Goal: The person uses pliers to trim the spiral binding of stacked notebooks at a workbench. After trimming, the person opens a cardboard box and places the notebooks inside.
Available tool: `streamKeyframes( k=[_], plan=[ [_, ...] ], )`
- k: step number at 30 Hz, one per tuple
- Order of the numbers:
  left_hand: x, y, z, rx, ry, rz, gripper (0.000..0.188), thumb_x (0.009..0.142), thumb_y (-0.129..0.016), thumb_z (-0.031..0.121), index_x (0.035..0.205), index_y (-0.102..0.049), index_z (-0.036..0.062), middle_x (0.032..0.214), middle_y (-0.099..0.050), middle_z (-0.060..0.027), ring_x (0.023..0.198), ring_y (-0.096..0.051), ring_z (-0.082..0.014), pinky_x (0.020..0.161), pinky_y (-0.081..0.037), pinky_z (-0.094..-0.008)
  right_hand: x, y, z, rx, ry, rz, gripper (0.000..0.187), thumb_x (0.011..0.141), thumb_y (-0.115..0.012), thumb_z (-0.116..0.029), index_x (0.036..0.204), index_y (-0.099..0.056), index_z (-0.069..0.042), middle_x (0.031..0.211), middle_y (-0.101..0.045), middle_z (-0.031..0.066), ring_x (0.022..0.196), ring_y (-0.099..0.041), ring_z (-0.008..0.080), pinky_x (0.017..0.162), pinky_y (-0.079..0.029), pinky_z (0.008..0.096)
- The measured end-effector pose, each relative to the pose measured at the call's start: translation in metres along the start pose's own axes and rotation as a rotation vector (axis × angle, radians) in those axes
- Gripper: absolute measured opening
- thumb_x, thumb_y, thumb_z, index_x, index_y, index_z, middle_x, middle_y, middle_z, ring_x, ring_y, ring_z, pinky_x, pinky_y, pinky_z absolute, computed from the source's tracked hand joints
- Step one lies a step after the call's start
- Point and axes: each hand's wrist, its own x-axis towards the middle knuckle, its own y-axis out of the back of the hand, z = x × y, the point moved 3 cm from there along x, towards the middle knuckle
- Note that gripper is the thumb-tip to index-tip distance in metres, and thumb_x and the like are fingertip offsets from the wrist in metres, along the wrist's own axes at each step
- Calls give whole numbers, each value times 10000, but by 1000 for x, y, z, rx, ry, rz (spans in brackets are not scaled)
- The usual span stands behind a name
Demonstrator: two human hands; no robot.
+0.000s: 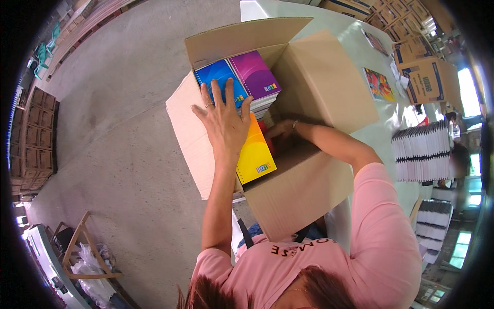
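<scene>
An open cardboard box [329, 77] holds stacks of spiral notebooks along its left side. A blue notebook [213, 69] and a purple notebook [252, 72] top the far stacks; a yellow notebook [256, 159] tops the near one. My left hand [226, 116] lies with spread fingers over the blue notebook and the far end of the yellow one, a ring on one finger. Down inside the box, my right hand [280, 130] is beside a red notebook [267, 136], right of the yellow one. Shadow and the stacks hide most of its fingers, so its grip is unclear.
The box stands at the left edge of a pale table [339, 23], its flaps spread outward. Farther right are colourful booklets [378, 84], a printed carton [424, 80] and tall stacks of spiral-bound books [419, 154]. A wooden frame [77, 252] stands on the floor at lower left.
</scene>
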Motion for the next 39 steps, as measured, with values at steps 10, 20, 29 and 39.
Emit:
streamKeyframes(
  k=[10,20,29,39],
  plan=[
    [2,5,3,-31,18,-31,620,981,-548,550,1445,-515,141,1555,-392,-175,1498,-269,-376,1105,-249,-744,18,-13,25,200,259,-48,668,900,-700,-282,1483,-454,-68,1513,-473,143,1380,-461,267,1140,-385,409],
    [1,3,2,-70,37,-32,612,986,-536,556,1445,-521,153,1552,-399,-173,1504,-261,-370,1121,-222,-752,38,-16,45,286,430,-97,665,908,-681,-172,1509,-412,-81,1553,-435,106,1401,-433,241,1165,-358,411],
    [1,3,4,-89,44,-47,617,977,-556,544,1451,-517,153,1568,-381,-162,1516,-237,-362,1128,-209,-752,49,-12,78,-155,749,-24,725,893,-658,70,1533,-370,-108,1599,-385,56,1417,-401,199,1189,-332,405],
    [1,5,-1,-106,22,-20,581,1007,-528,471,1440,-515,84,1523,-392,-217,1490,-250,-429,1095,-222,-769,39,-12,53,75,566,-31,595,986,-617,-244,1529,-400,-133,1567,-438,17,1402,-425,164,1198,-309,398]
  ],
)
